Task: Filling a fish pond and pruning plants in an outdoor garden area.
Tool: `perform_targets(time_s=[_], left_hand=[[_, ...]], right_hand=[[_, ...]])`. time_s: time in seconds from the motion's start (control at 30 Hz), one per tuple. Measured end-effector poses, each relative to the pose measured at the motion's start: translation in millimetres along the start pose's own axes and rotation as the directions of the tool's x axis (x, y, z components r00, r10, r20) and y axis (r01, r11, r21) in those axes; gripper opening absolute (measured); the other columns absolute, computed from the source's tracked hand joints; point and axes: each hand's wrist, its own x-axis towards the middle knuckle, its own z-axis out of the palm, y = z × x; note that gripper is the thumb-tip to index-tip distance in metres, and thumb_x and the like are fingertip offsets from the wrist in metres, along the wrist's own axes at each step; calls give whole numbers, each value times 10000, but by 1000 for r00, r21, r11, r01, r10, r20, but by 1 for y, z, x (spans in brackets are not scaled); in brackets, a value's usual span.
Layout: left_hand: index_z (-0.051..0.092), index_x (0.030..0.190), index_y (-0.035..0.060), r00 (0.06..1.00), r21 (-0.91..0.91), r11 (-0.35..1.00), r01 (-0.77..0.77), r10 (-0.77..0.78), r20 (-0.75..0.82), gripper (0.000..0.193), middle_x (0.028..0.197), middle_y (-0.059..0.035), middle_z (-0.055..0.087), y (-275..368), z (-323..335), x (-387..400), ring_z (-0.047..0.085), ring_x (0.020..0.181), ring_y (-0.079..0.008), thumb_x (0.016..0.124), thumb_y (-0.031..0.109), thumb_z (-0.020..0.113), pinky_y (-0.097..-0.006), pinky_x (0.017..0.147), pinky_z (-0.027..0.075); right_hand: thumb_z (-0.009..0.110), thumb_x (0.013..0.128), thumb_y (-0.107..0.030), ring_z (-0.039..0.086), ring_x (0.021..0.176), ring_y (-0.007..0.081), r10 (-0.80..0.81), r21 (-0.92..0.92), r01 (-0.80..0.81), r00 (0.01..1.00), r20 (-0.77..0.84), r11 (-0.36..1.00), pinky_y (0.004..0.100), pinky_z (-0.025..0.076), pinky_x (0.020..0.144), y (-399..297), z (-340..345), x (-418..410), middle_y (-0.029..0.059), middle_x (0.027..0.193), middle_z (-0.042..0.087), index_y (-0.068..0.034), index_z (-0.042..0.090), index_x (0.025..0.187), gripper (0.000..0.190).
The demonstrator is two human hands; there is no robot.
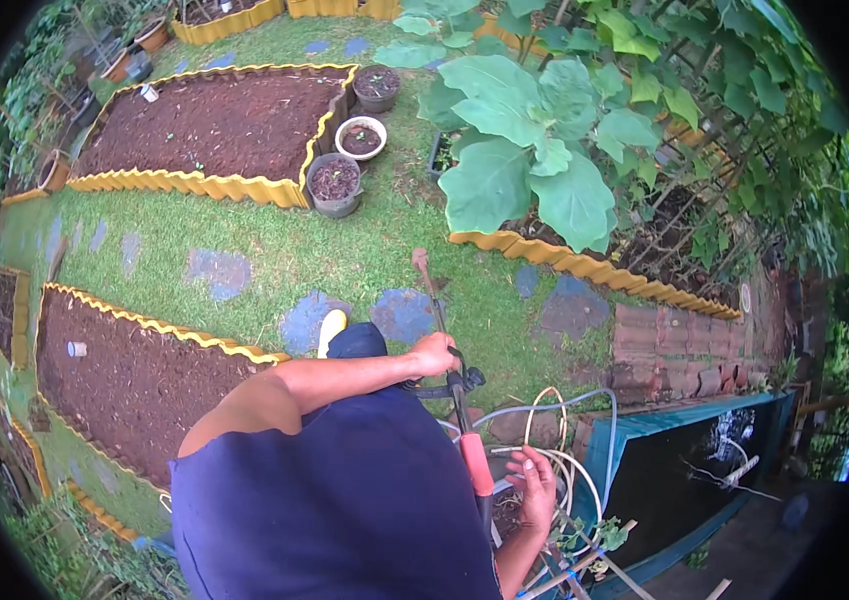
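A long-shafted tool [459, 401], apparently a grass trimmer, slants across the front of my body, with a black side handle and a red grip [476, 463]. Its small brown head [420, 259] is over the grass beyond my feet. My left hand [436, 354] is closed around the black handle. Beside and to the right of the red grip, my right hand [535, 484] is raised with its fingers apart and holds nothing. The rear end of the tool is hidden by my body. One yellow boot [332, 330] shows on a stepping stone [303, 324].
Soil beds with yellow corrugated edging [192, 183] lie ahead and to the left [154, 375]. Potted seedlings [334, 184] and a large-leaved plant [499, 180] stand ahead. To the right are coiled hoses [566, 465], a blue-rimmed pond [687, 420] and tied sticks [582, 562].
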Motion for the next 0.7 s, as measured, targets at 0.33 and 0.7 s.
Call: perform_targets(time_s=[0.33,0.7], left_hand=[[571,752,-10,999,-233,972,-14,5,-37,186,578,-68,558,-36,-121,-23,530,453,-146,693,121,688,-330,405,387],[576,726,-8,952,-497,868,-1,-151,-267,134,526,-60,526,-103,-288,-37,481,403,-131,705,93,661,-313,368,345]], right_hand=[[543,888,-172,605,774,144,51,-244,-52,999,-9,968,267,511,619,-30,84,66,83,970,619,-41,539,1134,279],[493,863,-148,593,698,158,224,-374,-166,967,118,912,294,502,559,2,202,197,60,838,595,-43,550,1052,224]])
